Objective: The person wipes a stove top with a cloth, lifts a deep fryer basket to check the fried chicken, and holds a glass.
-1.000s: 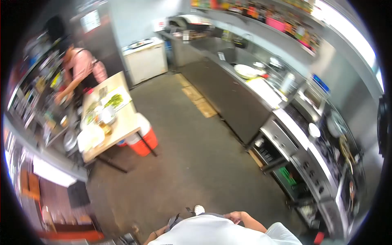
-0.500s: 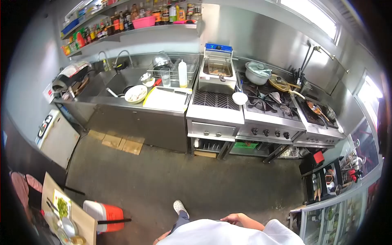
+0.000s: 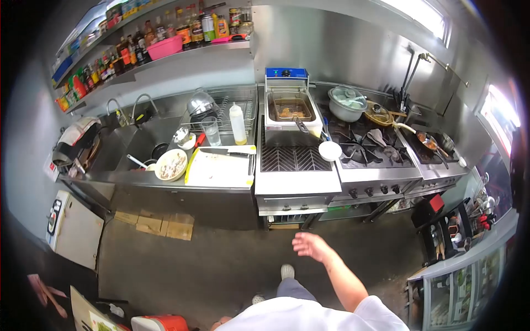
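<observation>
My right hand (image 3: 312, 246) reaches forward above the floor, empty, its fingers loosely stretched out. Of my left hand (image 3: 222, 321) only a small patch shows at the bottom edge beside my white shirt; its fingers are hidden. Ahead of the right hand, apart from it, stand the deep fryer (image 3: 319, 124) with its basket and a small white bowl (image 3: 330, 150) on the cooktop's edge. Left of them, a white cutting board (image 3: 212, 170) with yellow-green edges bears a knife (image 3: 226, 151). Beside the board sits a bowl of chopped food (image 3: 171, 165).
A squeeze bottle (image 3: 237, 126) and a clear glass (image 3: 210, 131) stand by the dish rack. A lidded pot (image 3: 347, 105) and a pan (image 3: 425, 140) are on the stove. Flattened cardboard (image 3: 149, 225) lies on the floor; an orange-red cooler (image 3: 171, 323) is at lower left.
My right hand has swung forward from beside my body. The view has moved closer to the counter and stove, and the left side table has slid down toward the bottom edge.
</observation>
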